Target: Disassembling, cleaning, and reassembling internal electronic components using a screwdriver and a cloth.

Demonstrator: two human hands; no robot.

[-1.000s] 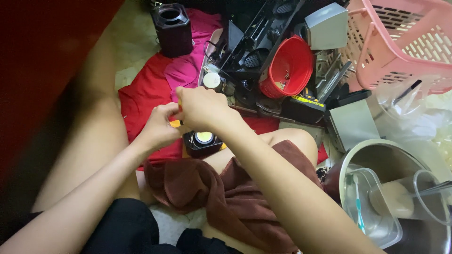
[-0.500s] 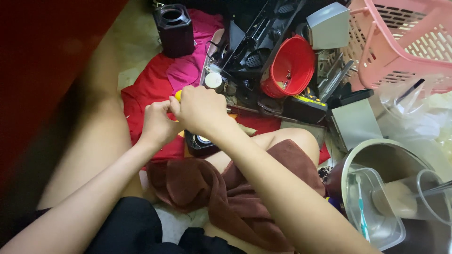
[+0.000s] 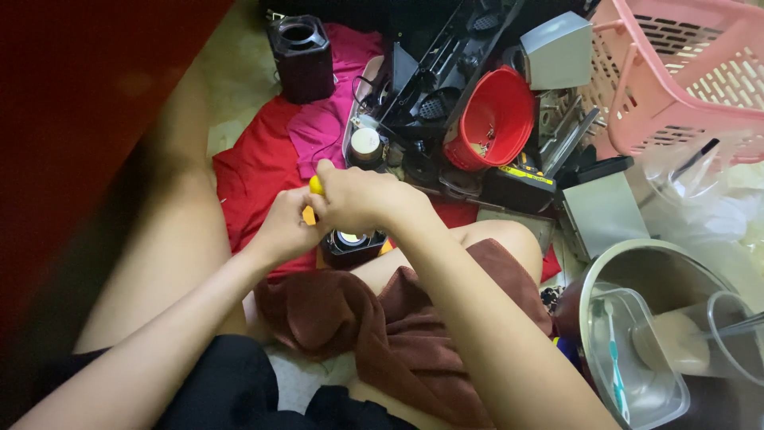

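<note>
Head camera looks down at a small black device (image 3: 352, 247), the landmark for everything around it. Left of it and slightly above, the left hand (image 3: 285, 227) is curled around a yellow and orange tool (image 3: 316, 186). Directly above the device, the right hand (image 3: 358, 199) closes over the same tool's top. Under the device spreads a red cloth (image 3: 255, 175). Up and right of it stands a red bowl (image 3: 497, 119), farther right a pink basket (image 3: 676, 80).
</note>
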